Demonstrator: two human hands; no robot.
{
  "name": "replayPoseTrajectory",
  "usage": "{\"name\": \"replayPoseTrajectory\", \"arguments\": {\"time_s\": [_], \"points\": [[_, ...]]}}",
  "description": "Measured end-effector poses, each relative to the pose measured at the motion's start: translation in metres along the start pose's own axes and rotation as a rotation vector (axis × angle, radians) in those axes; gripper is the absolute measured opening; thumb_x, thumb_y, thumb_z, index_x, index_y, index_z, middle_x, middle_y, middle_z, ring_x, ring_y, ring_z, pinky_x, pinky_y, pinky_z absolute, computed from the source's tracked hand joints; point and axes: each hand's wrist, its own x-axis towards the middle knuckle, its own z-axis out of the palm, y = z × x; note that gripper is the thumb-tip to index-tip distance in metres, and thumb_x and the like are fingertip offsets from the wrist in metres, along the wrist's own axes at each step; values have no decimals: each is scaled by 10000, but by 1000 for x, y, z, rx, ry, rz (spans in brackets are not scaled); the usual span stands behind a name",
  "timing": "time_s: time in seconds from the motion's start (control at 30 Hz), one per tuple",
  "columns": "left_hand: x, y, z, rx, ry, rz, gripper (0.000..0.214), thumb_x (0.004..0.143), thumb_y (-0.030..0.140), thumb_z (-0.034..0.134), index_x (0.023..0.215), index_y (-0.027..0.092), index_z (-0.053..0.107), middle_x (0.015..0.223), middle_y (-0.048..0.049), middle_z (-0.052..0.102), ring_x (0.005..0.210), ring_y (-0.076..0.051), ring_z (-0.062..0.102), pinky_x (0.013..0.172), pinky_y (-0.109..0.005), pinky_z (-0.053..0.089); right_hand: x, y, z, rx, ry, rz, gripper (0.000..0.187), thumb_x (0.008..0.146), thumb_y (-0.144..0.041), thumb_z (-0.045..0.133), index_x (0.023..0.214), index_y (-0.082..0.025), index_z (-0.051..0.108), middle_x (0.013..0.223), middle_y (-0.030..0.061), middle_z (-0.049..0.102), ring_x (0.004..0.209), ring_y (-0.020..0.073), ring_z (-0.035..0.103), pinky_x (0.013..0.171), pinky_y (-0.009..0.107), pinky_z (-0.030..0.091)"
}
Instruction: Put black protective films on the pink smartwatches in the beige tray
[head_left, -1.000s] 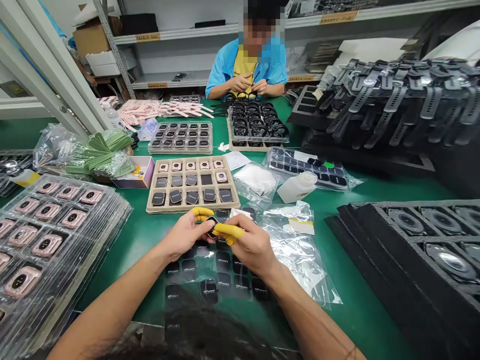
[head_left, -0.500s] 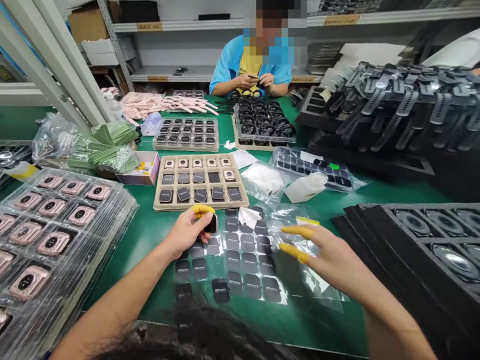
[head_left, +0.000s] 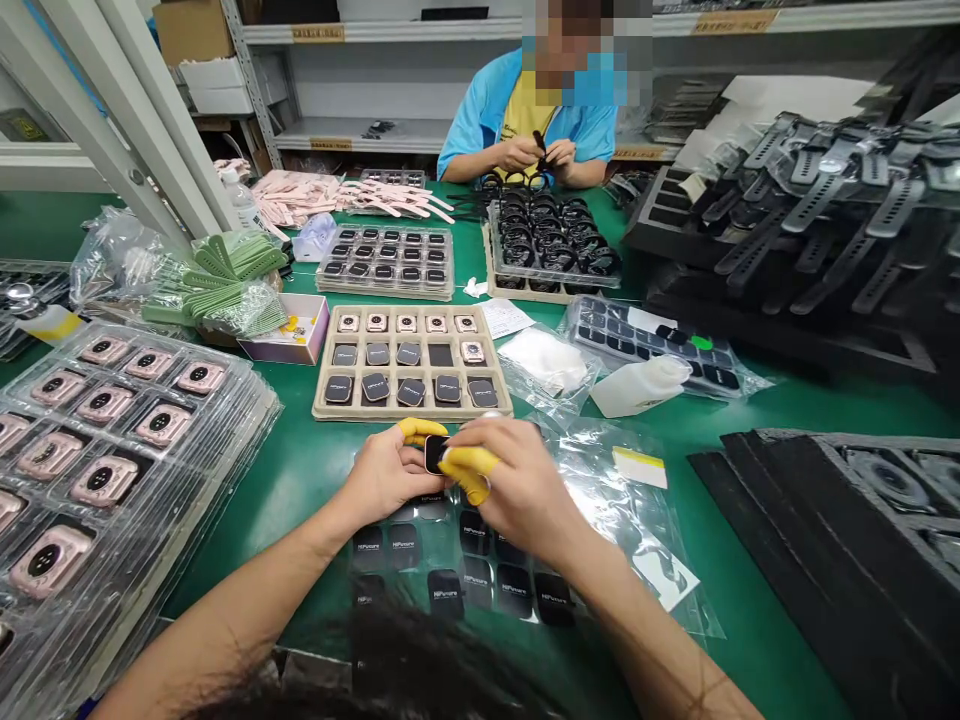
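My left hand (head_left: 381, 474), with yellow finger cots, is closed on a small square watch body (head_left: 432, 455) with a dark face, held upright above the table. My right hand (head_left: 517, 478), also in yellow finger cots, is closed, its fingertips against the watch face. A bit of white wipe (head_left: 491, 415) shows above its knuckles and more white at its fingertips. Below both hands lie clear sheets of dark square screen films (head_left: 445, 592) printed "HiFuture". Just beyond, a beige tray (head_left: 412, 412) holds watch bodies, some topped with dark films.
Stacked clear trays of pink watch bodies (head_left: 105, 403) stand at left. A white bottle (head_left: 641, 386) lies tilted beyond my right hand. Black foam trays (head_left: 802, 520) and grey straps (head_left: 817, 200) fill the right. A co-worker (head_left: 487, 120) sits opposite, handling a black strap.
My right hand has moved left from over the plastic bags and closed at the watch. The white wipe no longer lies on the film sheets. My left hand still holds the watch body.
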Motion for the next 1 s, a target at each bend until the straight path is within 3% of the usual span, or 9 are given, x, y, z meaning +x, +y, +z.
{"name": "replayPoseTrajectory", "arguments": {"time_s": [0.07,0.17,0.3,0.43,0.6,0.73,0.87,1.0], "points": [[1,-3,1,43,-10,32,577,634,108,844,1175,159,648,793,-6,744,739,-162,726,707,-253,547,-1,-6,17,50,-73,14,251,908,-50,560,1016,-227,700,1067,86,701,982,242,638,806,408,553],[1,-4,3,95,-38,47,557,635,121,851,1161,160,670,840,-17,754,784,-172,733,745,-266,563,-7,-2,31,118,-43,115,262,915,-67,549,1007,-244,720,995,79,662,892,215,619,724,352,549],[2,-3,5,118,14,31,554,636,179,878,1146,161,661,785,-1,728,766,-173,729,714,-260,561,-14,6,28,162,18,249,222,942,-129,579,1075,-259,700,871,45,671,809,212,633,686,342,546],[2,-4,6,106,0,55,515,629,73,815,1111,167,659,899,-22,751,789,-159,735,735,-252,565,-13,4,27,251,6,200,185,960,-148,572,1031,-253,706,899,50,677,813,195,651,691,317,555],[3,-5,7,72,-1,3,535,611,166,896,1083,158,644,940,-59,773,868,-212,764,799,-314,603,-10,4,28,192,25,260,117,960,-187,605,965,-233,713,792,26,607,703,170,585,608,294,491],[2,-5,7,128,-17,35,498,622,125,871,1076,167,670,963,-51,774,855,-201,762,807,-316,604,-11,3,26,191,9,247,127,959,-199,603,929,-225,723,760,30,596,728,192,566,635,317,482],[2,-4,5,55,56,6,549,607,147,895,1098,156,648,932,-56,774,831,-193,759,792,-311,606,-11,-1,30,175,64,310,118,958,-217,609,922,-222,721,751,27,568,727,193,562,636,322,477],[1,-3,3,94,9,30,501,615,108,858,1070,153,652,954,-58,769,805,-181,752,749,-290,595,-8,6,32,223,14,301,136,961,-229,599,931,-218,731,756,29,583,697,177,573,614,310,486]]}}
